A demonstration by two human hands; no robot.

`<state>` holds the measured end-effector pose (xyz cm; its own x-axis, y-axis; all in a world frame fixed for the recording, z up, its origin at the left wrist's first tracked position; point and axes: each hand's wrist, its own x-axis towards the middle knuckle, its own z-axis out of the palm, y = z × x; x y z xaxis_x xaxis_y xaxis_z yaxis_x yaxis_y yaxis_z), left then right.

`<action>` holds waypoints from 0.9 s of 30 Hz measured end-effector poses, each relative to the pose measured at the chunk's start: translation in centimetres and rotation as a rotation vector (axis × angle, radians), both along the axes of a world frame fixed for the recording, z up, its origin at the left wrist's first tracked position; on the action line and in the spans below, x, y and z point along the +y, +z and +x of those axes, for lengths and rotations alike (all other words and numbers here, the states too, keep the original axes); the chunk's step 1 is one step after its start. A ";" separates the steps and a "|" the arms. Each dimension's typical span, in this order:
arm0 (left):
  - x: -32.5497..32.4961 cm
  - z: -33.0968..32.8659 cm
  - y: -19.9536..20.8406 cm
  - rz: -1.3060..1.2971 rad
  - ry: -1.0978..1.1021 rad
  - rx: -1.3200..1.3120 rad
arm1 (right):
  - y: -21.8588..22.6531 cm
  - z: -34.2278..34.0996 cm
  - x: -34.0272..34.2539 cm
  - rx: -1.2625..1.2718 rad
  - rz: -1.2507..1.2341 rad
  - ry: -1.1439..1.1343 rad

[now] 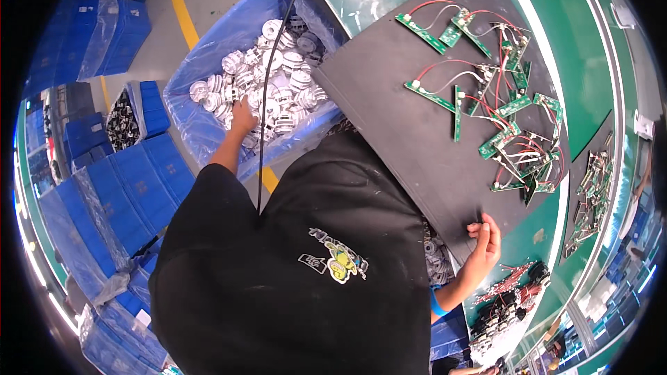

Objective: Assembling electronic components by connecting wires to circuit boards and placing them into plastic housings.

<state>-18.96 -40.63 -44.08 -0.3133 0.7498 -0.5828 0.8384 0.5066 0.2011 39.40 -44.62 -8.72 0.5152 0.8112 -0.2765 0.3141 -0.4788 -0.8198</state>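
Observation:
My left hand reaches into a large blue bin lined with clear plastic film. Its fingertips are among the white round plastic parts heaped there, so whether they grip one is hidden. Over the near right edge of a dark grey board, my right hand hovers with loosely bent fingers, slightly apart and with nothing visible in them. Several green circuit boards with red and white wires lie in clusters on the grey board, beyond that hand.
A black cable hangs across the bin, close to my left hand. Blue boxes are stacked at the left. More circuit boards lie at the far right. Black parts with red wires sit beside my right forearm on the green table.

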 end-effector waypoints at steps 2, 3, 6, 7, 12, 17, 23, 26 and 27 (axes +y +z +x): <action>0.6 2.8 -2.4 0.041 -0.013 0.154 | 1.4 -0.7 -0.6 -0.100 -0.035 -0.020; 1.1 3.1 -4.2 0.088 0.062 0.152 | 1.8 -1.1 -0.6 -0.080 -0.072 0.006; -3.5 -7.0 -8.3 0.201 0.011 0.449 | 1.1 -0.6 1.4 0.020 -0.103 0.119; -4.2 -8.4 -7.9 0.423 -0.227 0.761 | 1.0 -1.1 2.1 0.057 -0.137 0.118; 2.1 0.3 0.0 0.209 -0.511 0.646 | 2.4 -2.3 2.4 -0.073 -0.047 0.150; 3.5 -1.6 -3.2 0.101 -0.721 0.503 | 2.1 -2.7 1.3 -0.078 -0.048 0.126; 7.3 -5.7 -2.4 -0.024 -0.605 0.113 | 1.8 -1.8 0.6 0.026 -0.073 0.077; 9.5 -10.3 1.8 0.106 -0.390 0.089 | 1.1 -0.5 0.9 -0.197 0.126 0.037; 10.1 -10.8 4.4 0.093 -0.101 -0.184 | 0.8 -0.1 0.9 -0.386 0.190 0.007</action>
<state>-29.79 -30.53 -39.67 -0.1286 0.8252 -0.5500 0.8291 0.3938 0.3969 39.31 -43.71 -7.95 0.5458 0.8331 0.0899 0.6176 -0.3275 -0.7150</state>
